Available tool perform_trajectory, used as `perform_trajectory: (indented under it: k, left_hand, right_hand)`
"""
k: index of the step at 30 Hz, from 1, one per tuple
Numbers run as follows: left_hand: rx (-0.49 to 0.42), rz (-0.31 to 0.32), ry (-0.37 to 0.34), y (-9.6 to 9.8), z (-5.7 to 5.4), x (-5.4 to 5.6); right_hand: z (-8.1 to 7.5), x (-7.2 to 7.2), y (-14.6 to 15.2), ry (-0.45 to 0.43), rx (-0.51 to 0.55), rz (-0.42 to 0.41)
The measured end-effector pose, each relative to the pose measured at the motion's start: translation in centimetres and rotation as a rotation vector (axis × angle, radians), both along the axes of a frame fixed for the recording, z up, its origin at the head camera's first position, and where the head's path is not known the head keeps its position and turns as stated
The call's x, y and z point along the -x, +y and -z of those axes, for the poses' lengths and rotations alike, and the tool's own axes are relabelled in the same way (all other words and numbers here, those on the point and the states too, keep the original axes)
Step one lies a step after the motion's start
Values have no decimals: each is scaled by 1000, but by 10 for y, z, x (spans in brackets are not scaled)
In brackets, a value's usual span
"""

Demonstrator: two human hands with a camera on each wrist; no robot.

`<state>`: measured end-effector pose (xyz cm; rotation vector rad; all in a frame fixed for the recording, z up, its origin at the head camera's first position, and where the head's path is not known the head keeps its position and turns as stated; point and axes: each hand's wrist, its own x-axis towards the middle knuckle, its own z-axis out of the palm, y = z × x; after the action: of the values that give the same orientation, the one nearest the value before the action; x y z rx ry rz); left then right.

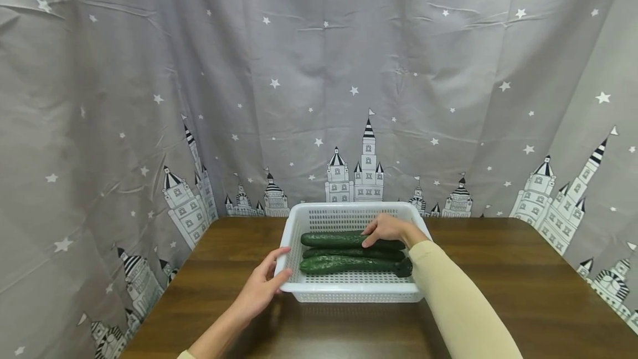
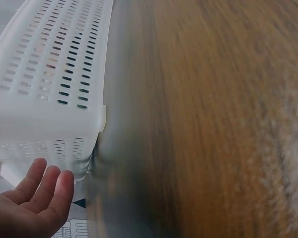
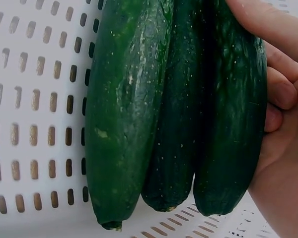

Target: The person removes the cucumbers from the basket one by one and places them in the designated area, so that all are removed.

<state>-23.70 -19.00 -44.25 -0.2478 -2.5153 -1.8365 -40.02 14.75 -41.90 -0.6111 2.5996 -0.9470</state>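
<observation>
- From where I stand, a white basket sits on the brown wooden bench, towards its far edge, with a long side facing the person.
- Three dark green cucumbers lie lengthwise in the basket, side by side: a far cucumber, a middle cucumber and a near cucumber. The middle one is pressed close between its neighbours.
- The right hand reaches into the basket from above and grips the far cucumber. Its thumb lies over the top, and its fingers bend in against the far side.
- The left hand is at the basket's left end, thumb and forefinger touching the rim near the front corner. The other fingers are loosely extended beside the end wall, wrapped round nothing.
- Rows of small slots run through the basket's walls and floor; the bench's brown shows through some of them.
- A pale yellow sleeve covers the right forearm and passes over the basket's right side, hiding part of the rim there.
- Behind the bench hangs a grey curtain, printed with white stars and, lower down, castles.
</observation>
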Motion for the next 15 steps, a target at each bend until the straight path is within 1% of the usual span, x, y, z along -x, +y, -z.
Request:
perform_trajectory:
  k: [6, 15]
  left_hand:
    - [3, -9, 5, -1, -3, -1]
    - [12, 0, 4, -1, -1, -1]
  right_hand:
    - [2, 2, -1, -9, 14, 25]
    - [0, -2, 1, -20, 44, 33]
